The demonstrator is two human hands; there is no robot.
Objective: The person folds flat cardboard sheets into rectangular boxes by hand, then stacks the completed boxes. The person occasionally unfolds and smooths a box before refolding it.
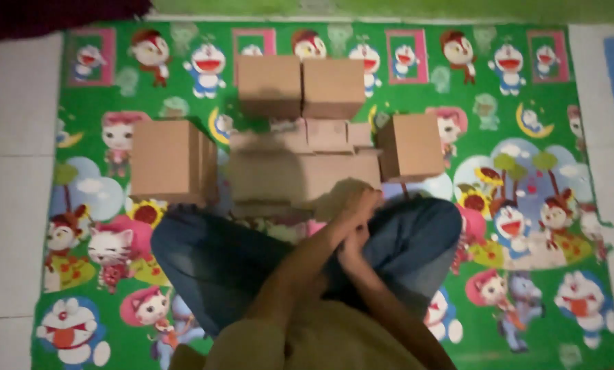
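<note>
Head view: my hands (353, 229) rest clasped together, holding nothing, just in front of the flat cardboard box (300, 175); other boxes (166, 159) ring it within reach on the mat (526, 89).

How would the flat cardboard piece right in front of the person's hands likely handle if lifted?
The flat cardboard piece looks thin and unfolded, so probably light, and apt to flex or sag when lifted by one edge. It lies flat on the mat, so it seems unlikely to roll or tip.
</note>
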